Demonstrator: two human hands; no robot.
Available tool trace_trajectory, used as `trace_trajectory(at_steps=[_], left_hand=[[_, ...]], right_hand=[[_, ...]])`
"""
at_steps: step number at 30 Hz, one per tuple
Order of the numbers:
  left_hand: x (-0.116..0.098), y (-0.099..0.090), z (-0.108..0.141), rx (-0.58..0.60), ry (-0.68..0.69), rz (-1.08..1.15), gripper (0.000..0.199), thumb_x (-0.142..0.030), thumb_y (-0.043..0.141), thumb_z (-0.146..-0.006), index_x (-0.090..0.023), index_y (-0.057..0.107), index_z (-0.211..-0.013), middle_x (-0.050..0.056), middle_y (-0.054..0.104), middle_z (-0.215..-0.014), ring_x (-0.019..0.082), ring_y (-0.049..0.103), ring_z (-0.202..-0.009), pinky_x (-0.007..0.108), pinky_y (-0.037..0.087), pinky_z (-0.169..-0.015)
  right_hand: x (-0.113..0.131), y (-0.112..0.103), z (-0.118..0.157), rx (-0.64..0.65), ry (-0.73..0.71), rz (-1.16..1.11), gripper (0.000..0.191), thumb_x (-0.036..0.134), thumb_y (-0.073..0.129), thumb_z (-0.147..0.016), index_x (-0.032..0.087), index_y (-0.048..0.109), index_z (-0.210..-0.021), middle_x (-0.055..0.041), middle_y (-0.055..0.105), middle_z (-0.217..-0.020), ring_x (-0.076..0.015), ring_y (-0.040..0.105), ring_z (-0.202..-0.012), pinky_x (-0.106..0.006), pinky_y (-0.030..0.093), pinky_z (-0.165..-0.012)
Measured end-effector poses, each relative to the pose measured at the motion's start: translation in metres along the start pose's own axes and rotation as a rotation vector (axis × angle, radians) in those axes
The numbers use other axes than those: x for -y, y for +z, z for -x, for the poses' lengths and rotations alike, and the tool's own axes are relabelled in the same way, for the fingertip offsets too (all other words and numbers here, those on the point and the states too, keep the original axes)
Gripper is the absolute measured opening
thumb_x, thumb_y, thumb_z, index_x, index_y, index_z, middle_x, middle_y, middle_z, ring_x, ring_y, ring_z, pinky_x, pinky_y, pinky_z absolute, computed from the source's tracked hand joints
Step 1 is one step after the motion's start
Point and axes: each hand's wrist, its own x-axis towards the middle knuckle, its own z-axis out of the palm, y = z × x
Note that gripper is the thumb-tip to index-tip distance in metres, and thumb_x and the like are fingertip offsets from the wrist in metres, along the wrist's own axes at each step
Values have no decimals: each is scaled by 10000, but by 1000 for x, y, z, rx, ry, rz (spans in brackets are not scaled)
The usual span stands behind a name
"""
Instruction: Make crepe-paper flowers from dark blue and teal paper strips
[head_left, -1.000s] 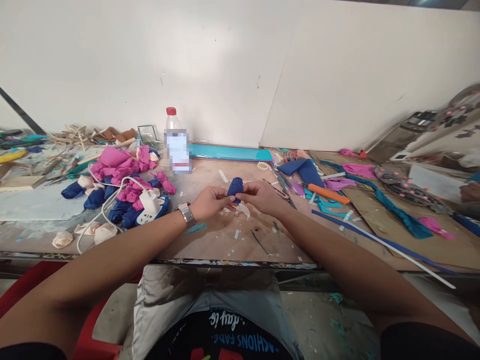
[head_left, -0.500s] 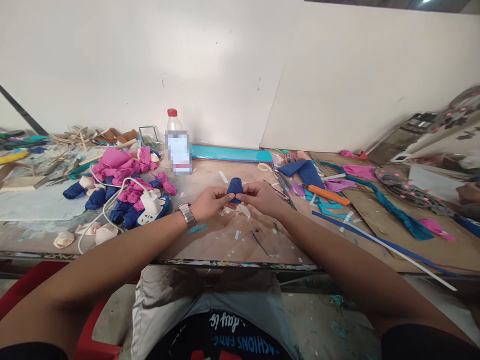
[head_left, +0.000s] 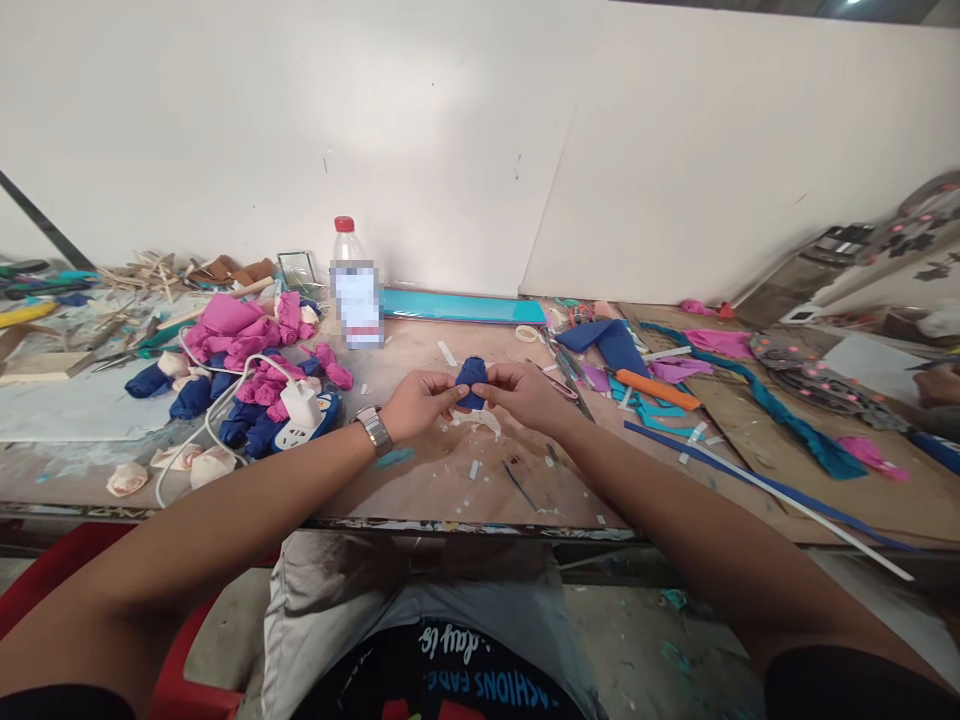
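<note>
A small dark blue paper or fabric piece (head_left: 471,374), rolled or folded, is held above the middle of the table. My left hand (head_left: 421,404) pinches its left side between thumb and fingers. From the right, my right hand (head_left: 519,396) grips the same piece, the two thumb tips close together. The fingertips behind the piece are hidden. Beneath the hands lie white scraps (head_left: 487,424) on the brown tabletop.
Pink crumpled pieces (head_left: 234,330), a white cable and a power strip (head_left: 304,432) lie left. A bottle (head_left: 344,238) stands behind. Scissors, an orange-handled cutter (head_left: 657,390) and blue strips lie right. Another person's hand (head_left: 939,384) is at the far right.
The blue piece has tilted or turned slightly between my fingers, and the thumbs have shifted a little. Both hands stay in nearly the same place.
</note>
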Motion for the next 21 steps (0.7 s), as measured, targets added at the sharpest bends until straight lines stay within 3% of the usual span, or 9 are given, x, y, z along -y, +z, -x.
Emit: trace_trajectory(at_steps=[5, 11, 15, 21], left_hand=[[-1, 2, 0, 0, -25, 71, 571, -686, 737, -788, -118, 757, -843, 100, 783, -844, 146, 671, -672, 252, 508, -627], [4, 0, -4, -46, -62, 177, 609, -726, 746, -746, -131, 706, -876, 102, 780, -859, 222, 760, -816, 263, 539, -629], [7, -1, -5, -47, -88, 222, 604, -711, 778, -721, -130, 698, -867, 106, 784, -861, 239, 772, -843, 262, 543, -627], [1, 2, -2, -33, -102, 253, 587, -629, 860, -678, -123, 729, -946, 116, 787, -907, 238, 768, -874, 265, 547, -655]], right_hand=[[-2, 2, 0, -13, -4, 24, 451, 606, 732, -822, 172, 658, -726, -7, 644, -652, -142, 553, -610, -268, 420, -579], [1, 4, 2, -110, -98, -168, 318, 467, 742, -842, 224, 576, -963, 28, 640, -755, -143, 638, -644, -284, 519, -660], [3, 1, 4, -77, -207, 84, 196, 327, 709, -863, 216, 704, -1025, -47, 737, -955, -163, 666, -763, -308, 530, -737], [7, -3, 5, -110, -316, 250, 122, 260, 669, -882, 229, 782, -916, -60, 769, -925, -197, 689, -831, -334, 527, -783]])
